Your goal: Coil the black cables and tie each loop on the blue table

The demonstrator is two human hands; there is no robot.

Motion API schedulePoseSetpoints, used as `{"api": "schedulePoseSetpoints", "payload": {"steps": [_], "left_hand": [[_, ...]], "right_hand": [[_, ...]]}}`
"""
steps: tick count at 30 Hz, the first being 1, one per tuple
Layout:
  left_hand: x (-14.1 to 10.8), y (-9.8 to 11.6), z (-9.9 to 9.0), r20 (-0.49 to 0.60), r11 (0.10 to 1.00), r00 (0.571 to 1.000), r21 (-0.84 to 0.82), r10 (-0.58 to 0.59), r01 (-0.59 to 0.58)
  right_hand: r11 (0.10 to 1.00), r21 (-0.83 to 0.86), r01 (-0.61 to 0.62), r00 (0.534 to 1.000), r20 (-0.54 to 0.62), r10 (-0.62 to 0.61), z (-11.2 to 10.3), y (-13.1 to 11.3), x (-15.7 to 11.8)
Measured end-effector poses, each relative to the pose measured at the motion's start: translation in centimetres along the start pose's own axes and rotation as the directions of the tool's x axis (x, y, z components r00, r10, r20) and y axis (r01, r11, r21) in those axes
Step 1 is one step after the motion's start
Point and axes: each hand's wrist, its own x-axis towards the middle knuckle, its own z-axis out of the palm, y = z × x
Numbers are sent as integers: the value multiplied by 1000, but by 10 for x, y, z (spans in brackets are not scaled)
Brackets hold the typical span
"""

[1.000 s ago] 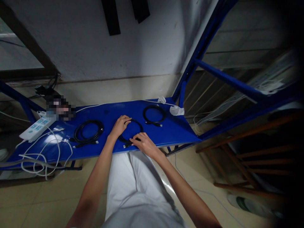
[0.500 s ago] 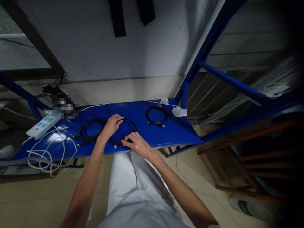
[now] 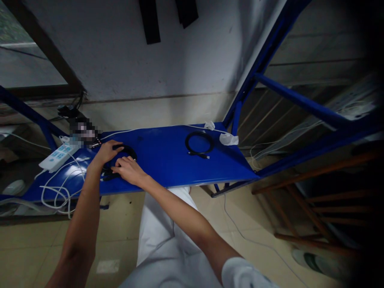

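Observation:
Coiled black cables (image 3: 131, 152) lie at the left part of the blue table (image 3: 165, 156), with both my hands on them. My left hand (image 3: 108, 152) grips the far left side of the coil, thumb and fingers curled round it. Closer to the front edge, my right hand (image 3: 128, 168) pinches the near side of the coil. Cable plugs stick out between and below my hands; my fingers hide part of the loops. Apart from these, another coiled black cable (image 3: 199, 153) with its plugs showing rests on the right half of the table.
A white power strip (image 3: 60, 156) and tangled white cords (image 3: 57, 202) are left of my hands. White crumpled pieces (image 3: 229, 139) lie at the right back. Blue frame posts (image 3: 237, 118) rise at the side. A wooden chair (image 3: 300, 192) stands on the right.
Both hands have moved left, carrying the middle black cable coil onto the left coil. The right-hand coil stays in place.

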Motion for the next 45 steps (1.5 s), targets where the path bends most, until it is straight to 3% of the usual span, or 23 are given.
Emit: {"api": "schedulePoseSetpoints", "payload": {"steps": [8,12,15,18,21,26,29,34,38,42,45], "left_hand": [[-16,2,16,-25,999,999,-32,-44,43],[-22,21,18,-113,999,993,-43,-32,28],[-33,46,13,-216,999,976,-47,10,-20],[-50,81,7,-327,993,942,-70,68,-96],[-69,119,11,-394,983,915,-118,86,-143],[-84,163,45,-299,941,943,-251,149,-228],[-75,177,75,-235,920,953,-296,190,-256],[-51,196,113,-159,921,959,-278,237,-273],[-29,201,118,-132,939,971,-257,201,-229],[8,176,102,-105,999,994,-39,0,-4],[42,145,93,-58,969,973,103,-221,226]], "right_hand": [[998,19,-55,998,12,55,4,-7,2],[998,4,-70,998,0,70,5,-6,-5],[997,20,-73,995,-71,74,-3,-6,-24],[992,97,-82,977,-187,99,-22,3,-63],[968,146,-203,948,-217,232,-48,33,-122],[827,30,-562,782,-307,542,-94,111,-234],[762,-34,-647,730,-317,605,-115,145,-275],[768,-43,-639,745,-282,604,-120,155,-281],[832,9,-555,805,-248,540,-107,138,-258],[909,61,-411,895,-159,416,-90,118,-241],[932,69,-357,922,-133,363,-82,111,-237]]}}
